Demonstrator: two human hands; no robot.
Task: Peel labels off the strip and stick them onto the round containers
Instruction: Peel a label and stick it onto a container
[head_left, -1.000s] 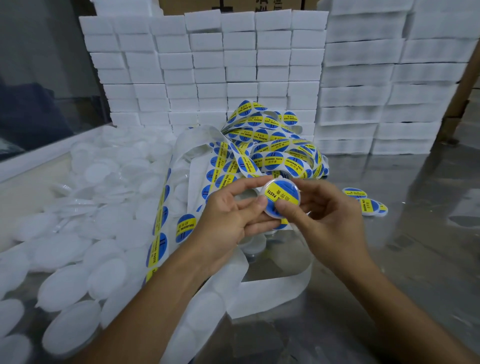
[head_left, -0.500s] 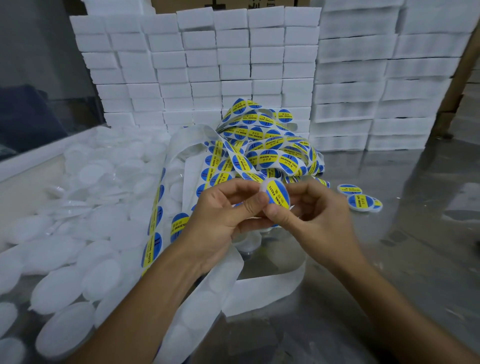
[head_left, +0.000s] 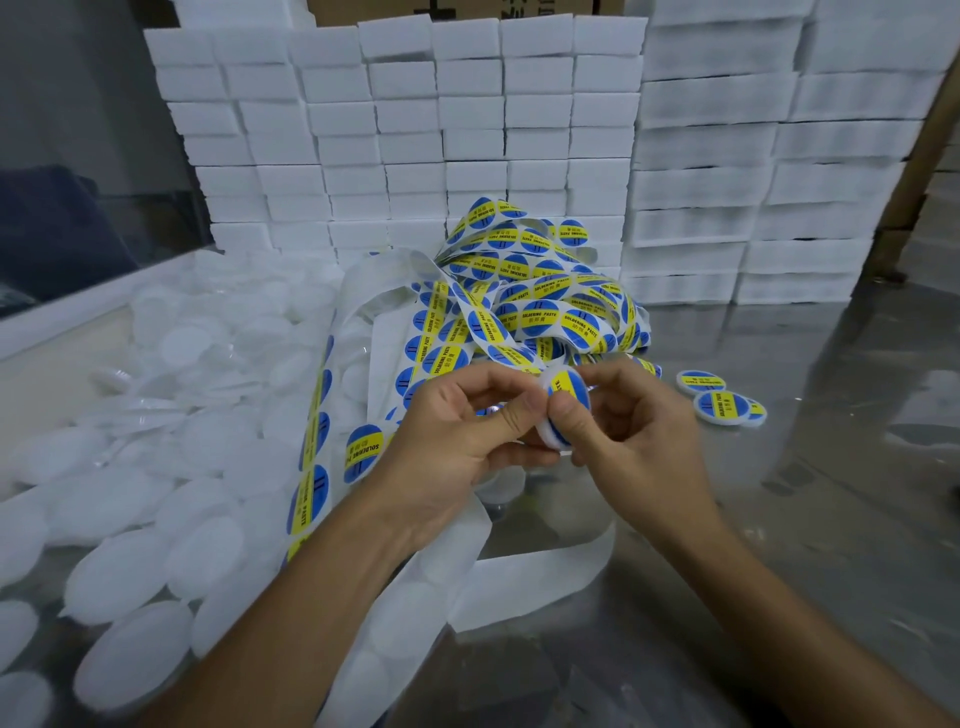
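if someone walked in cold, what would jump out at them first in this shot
Likely the tangled label strip, bright blue and yellow, heaped mid-table before a wall of white boxes. Just below it, the left hand and right hand pinch one labelled round container between them. A pile of plain white containers fills the left side.

Table was shiny, reflective metal, labels looked glossy printed paper, containers were matt white plastic, stacked boxes seemed plain matt white card.
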